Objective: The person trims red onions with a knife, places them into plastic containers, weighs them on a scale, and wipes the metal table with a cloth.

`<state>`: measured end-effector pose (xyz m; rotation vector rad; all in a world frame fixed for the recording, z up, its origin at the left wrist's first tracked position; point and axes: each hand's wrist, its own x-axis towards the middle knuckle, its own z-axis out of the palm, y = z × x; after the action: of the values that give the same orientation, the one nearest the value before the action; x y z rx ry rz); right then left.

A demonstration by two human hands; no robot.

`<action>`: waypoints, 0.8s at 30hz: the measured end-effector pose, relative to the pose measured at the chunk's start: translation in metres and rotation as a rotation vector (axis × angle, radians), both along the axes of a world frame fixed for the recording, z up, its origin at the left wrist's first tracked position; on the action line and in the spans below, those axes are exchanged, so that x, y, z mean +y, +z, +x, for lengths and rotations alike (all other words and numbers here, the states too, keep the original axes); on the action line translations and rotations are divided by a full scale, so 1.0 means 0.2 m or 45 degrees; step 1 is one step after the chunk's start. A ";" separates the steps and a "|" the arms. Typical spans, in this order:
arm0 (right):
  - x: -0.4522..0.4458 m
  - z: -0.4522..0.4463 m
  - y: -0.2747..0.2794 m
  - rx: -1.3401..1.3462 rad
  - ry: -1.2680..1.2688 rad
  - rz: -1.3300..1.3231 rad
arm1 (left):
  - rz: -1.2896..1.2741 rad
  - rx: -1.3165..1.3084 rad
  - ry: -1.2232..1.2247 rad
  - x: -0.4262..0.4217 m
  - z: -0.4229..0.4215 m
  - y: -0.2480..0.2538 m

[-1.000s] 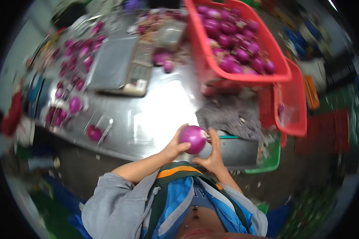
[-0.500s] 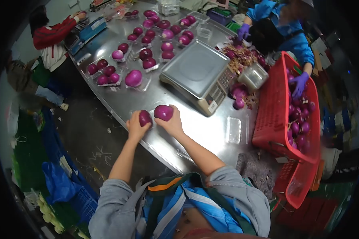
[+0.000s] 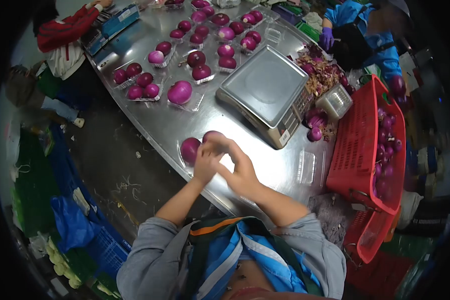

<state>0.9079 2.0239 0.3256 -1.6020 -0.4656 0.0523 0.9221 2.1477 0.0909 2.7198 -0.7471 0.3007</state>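
Just behind my hands, two red onions sit side by side at the near edge of the steel table: one onion [image 3: 190, 151] on the left, fully visible, and another onion [image 3: 212, 136] partly covered by my fingers. My left hand [image 3: 206, 165] is close against the onions, its fingers overlapped by the other hand and blurred. My right hand [image 3: 241, 172] curves over the left fingers, thumb and fingers apart, with only bare table showing in the gap between them. Whether either hand touches the onions, I cannot tell.
A weighing scale [image 3: 267, 87] stands ahead right. Clear plastic trays with red onions [image 3: 180, 92] fill the back left. A clear tray [image 3: 307, 166] lies right, beside a red crate [image 3: 352, 150] of onions. A co-worker in blue [image 3: 385, 52] stands behind onion skins [image 3: 322, 75].
Both hands have left the onions they gripped, which now rest on the table, and have come together nearer me. The co-worker's hand has lifted an onion from the red crate.
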 end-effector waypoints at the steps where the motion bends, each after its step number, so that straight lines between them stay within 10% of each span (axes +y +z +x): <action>1: -0.01 -0.08 0.16 -0.044 0.152 0.016 | -0.056 0.090 -0.079 0.08 0.08 0.00; 4: 0.06 -0.20 0.44 0.171 0.592 0.204 | 0.357 -0.023 -0.022 0.19 0.26 0.05; 16: -0.03 -0.38 0.64 0.297 0.600 0.193 | 0.135 -0.023 0.107 0.40 0.37 0.17; 24: 0.16 0.49 -0.18 0.017 -0.149 -0.253 | 0.136 0.026 0.156 0.57 0.51 0.17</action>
<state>1.0059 2.0561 0.2901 -1.8204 -0.3641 0.0207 1.0242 2.2618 0.1254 2.8711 -0.6090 0.2670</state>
